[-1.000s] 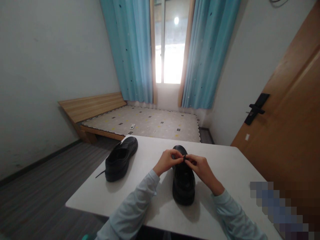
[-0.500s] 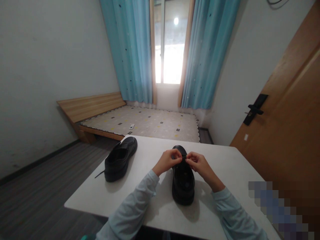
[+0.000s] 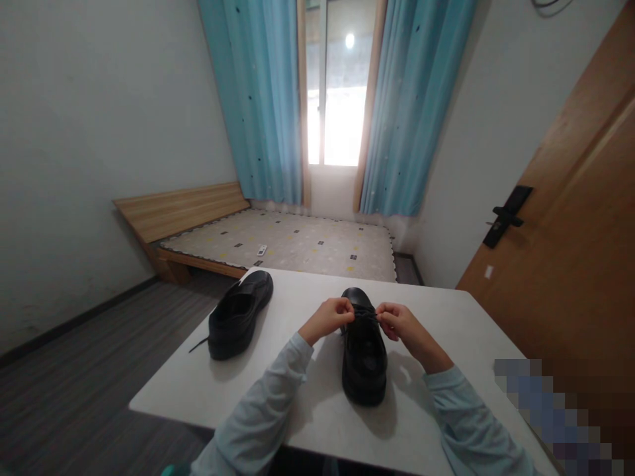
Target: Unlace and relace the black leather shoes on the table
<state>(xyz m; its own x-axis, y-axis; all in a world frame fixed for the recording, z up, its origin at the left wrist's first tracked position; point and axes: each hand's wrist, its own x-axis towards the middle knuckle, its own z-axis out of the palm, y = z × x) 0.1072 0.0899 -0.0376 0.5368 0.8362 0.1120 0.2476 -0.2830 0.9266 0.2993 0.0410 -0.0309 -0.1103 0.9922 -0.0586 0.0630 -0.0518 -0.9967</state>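
Note:
A black shoe (image 3: 364,377) stands upright on the white table (image 3: 297,291), its toe pointing away from me and its heel near me. Over its front, black shoelaces (image 3: 364,312) run between my two hands. My left hand (image 3: 331,318) pinches the lace at the shoe's left side. On the right side my right hand (image 3: 397,322) is closed in a pinch on the lace too. The second black shoe (image 3: 233,334) sits at the table's left edge, a lace end trailing from it toward the left. Neither hand touches that one.
Beyond the table is a bed (image 3: 297,241) with a patterned mattress and a small white remote-like object (image 3: 262,250) on it. A wooden door (image 3: 570,218) stands to the right. Blue curtains (image 3: 268,99) frame the window. A blurred, pixelated patch covers the lower right.
My hands have moved apart, left hand to the left and right hand to the right, drawing the laces out sideways. The shoes stay in place.

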